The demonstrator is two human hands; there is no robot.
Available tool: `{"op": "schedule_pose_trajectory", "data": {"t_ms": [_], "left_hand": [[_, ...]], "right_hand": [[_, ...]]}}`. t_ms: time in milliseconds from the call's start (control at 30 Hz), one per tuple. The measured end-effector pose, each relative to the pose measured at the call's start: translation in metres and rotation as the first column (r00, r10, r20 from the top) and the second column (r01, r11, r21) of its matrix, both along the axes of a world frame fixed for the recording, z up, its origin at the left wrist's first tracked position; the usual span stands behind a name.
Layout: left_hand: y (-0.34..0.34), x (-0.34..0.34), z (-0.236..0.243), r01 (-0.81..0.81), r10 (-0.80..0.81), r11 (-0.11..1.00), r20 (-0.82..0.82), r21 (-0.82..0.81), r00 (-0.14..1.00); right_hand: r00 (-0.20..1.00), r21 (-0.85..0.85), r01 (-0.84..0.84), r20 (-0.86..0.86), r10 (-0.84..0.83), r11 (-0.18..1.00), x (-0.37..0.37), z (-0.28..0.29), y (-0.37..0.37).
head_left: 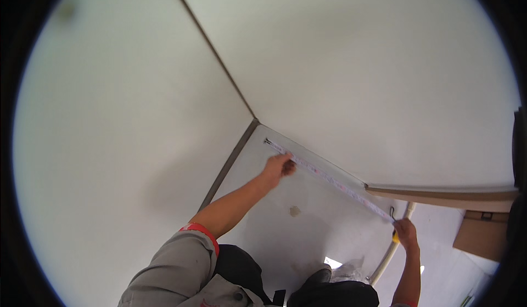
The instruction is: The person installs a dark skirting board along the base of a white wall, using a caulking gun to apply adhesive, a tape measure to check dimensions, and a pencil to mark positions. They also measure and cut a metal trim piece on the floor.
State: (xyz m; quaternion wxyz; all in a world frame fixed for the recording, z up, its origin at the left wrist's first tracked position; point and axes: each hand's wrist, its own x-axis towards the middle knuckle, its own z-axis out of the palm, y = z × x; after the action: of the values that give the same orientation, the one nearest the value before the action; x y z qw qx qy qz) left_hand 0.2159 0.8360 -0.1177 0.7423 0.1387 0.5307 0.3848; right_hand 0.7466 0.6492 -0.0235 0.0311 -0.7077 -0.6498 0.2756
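Two hands, tape measure drawn out across pale floor

Brown cardboard box [478,240] at far right, beyond the wall edge; dark slot or patch on it; contents can't be seen. Left hand [280,167]: fingers curled in, narrow, thumb side pinching the tape blade [340,187] near its dark-tipped end; right hand [405,233]: closed round the yellow tape case [395,237], mostly covered by the fingers; black cord loop [392,212] just beside it. Blade is whitish with fine markings, too small to read; pulled out nearly straight, slanting from near the wall corner down to the right hand, roughly alongside the base of the right-hand wall [384,104]; can't tell if it touches the pale floor [263,208]. Grey strip [229,163] edges the left-hand wall [121,142]; pale bar [384,263] runs below the right hand; clear plastic [348,269] near a dark shoe [320,278].
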Motion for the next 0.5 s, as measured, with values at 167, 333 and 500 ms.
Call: {"op": "schedule_pose_trajectory", "data": {"t_ms": [167,333,500], "left_hand": [[-0.030,0.001,0.025,0.102,-0.097,0.982,0.037,-0.160,0.995],[-0.034,0.000,0.035,0.081,-0.092,0.984,-0.058,-0.159,0.994],[-0.031,0.011,0.046,-0.030,0.024,0.996,-0.077,-0.079,0.997]], "right_hand": [[0.985,-0.184,0.102,-0.121,-0.125,0.978,0.020,0.005,-0.013],[0.976,-0.242,0.065,-0.188,-0.113,0.968,0.017,0.006,-0.013],[0.991,-0.195,-0.116,-0.091,0.100,0.974,0.025,-0.006,-0.021]]}}
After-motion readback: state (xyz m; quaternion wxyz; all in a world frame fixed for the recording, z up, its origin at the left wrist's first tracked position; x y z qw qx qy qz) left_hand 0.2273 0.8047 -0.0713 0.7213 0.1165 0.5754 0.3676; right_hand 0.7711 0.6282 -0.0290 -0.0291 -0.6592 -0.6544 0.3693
